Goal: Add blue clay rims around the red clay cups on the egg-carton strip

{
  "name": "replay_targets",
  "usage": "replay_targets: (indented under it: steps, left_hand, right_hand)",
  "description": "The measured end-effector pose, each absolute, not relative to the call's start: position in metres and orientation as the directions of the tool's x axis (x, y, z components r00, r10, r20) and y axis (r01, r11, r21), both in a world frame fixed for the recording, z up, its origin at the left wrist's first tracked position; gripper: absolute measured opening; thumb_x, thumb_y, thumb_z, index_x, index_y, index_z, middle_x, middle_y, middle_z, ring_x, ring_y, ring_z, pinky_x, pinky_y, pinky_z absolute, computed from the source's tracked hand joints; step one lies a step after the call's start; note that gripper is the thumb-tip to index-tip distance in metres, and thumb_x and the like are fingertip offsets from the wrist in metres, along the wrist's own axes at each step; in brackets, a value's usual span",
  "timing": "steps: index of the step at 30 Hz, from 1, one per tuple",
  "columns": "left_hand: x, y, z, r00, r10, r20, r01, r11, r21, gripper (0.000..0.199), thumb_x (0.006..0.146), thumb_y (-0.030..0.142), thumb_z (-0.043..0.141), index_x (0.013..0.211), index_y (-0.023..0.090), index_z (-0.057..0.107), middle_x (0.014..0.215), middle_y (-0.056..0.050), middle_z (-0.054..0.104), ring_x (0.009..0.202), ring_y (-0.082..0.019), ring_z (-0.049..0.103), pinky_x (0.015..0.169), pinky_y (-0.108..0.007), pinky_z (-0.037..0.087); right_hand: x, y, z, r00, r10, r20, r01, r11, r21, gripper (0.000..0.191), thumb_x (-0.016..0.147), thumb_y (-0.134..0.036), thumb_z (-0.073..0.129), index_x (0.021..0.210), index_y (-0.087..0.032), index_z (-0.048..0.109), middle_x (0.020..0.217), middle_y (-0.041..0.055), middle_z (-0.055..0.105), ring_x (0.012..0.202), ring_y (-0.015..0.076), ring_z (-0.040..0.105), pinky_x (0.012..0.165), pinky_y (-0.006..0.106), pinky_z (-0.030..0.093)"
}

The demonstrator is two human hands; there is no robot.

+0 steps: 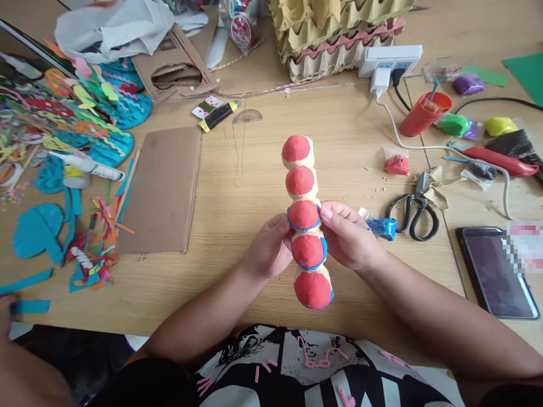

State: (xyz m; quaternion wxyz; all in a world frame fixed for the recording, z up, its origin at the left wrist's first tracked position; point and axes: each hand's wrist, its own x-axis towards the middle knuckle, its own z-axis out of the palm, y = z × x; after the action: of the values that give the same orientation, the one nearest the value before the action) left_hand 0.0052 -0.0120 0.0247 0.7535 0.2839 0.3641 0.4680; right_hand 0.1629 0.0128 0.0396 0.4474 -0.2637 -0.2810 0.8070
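Between my two hands an egg carton strip (306,213) stands lengthwise in front of me above the table. Its several rounded cups are capped with red clay, and blue clay edges the cups nearer to me. The far two cups show bare cream carton around the red. My left hand (274,243) pinches the strip's left side at the middle cups. On the opposite side, my right hand (350,234) grips it with the thumb by the middle cup's blue edge. A packet of blue clay (382,228) lies just right of my right hand.
Black-handled scissors (414,206), a red clay packet (397,163), an orange cup (425,113) and a phone (498,271) lie to the right. Cardboard (159,189) and paper scraps are on the left. Egg trays (335,34) stand behind. Another person's hand (5,316) shows at lower left.
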Motion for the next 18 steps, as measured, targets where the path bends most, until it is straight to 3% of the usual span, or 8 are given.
replay_targets:
  steps: [12,18]
  left_hand:
    - [0.0066,-0.0112,0.0296,0.266,0.919,-0.29,-0.5,0.389,0.774,0.046,0.078,0.059,0.08,0.073,0.019,0.057,0.076,-0.001,0.053,0.068,-0.013,0.043,0.066,-0.03,0.041]
    - [0.0062,-0.0125,0.0292,0.258,0.928,-0.269,-0.523,0.368,0.769,0.042,0.08,0.056,0.079,0.07,0.02,0.06,0.068,-0.001,0.047,0.064,-0.014,0.043,0.064,-0.033,0.038]
  right_hand:
    - [0.1614,0.0101,0.0404,-0.392,0.91,-0.137,-0.561,-0.354,-0.748,0.027,0.082,-0.044,0.083,0.073,-0.021,0.074,0.066,-0.0028,0.068,0.061,0.0097,0.056,0.063,0.025,0.048]
    - [0.1623,0.012,0.0409,-0.422,0.886,-0.192,-0.568,-0.423,-0.706,0.034,0.078,-0.049,0.084,0.068,-0.021,0.07,0.064,-0.0021,0.065,0.061,0.0116,0.056,0.063,0.027,0.048]
